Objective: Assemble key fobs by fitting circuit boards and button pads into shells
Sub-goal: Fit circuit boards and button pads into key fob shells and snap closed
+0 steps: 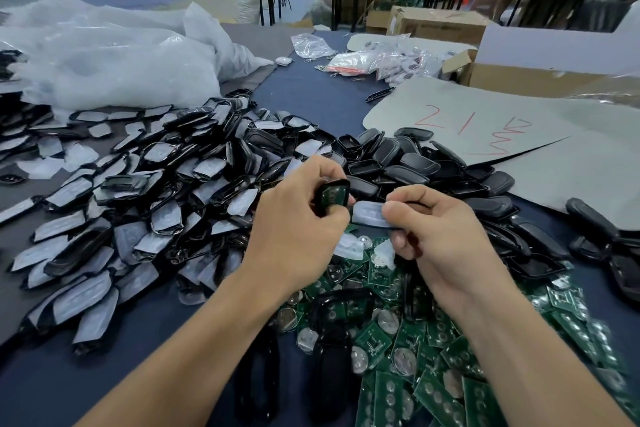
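Your left hand (298, 229) has its grip closed round a black shell (337, 183), and a green circuit board (328, 198) shows in the shell's cavity. At 3 o'clock from the shell, your right hand (440, 229) pinches a translucent button pad (369, 215). The pad's near end is just beside the shell; contact cannot be confirmed.

Likely faults:
- Pad seated skewed or reversed. Cause: the pad is soft and is pinched at one end only.
- Board lifted out of the cavity. Cause: the pad edge catches it on entry.
- Part dropped and lost. Cause: loose circuit boards (433, 357) lie at 6 o'clock beneath your hands, and empty shells (398, 163) lie at 12 o'clock.
- Unfinished unit mixed in. Cause: the padded shells (138, 201) are heaped on the tabletop (311, 97) at 9 o'clock, close by.
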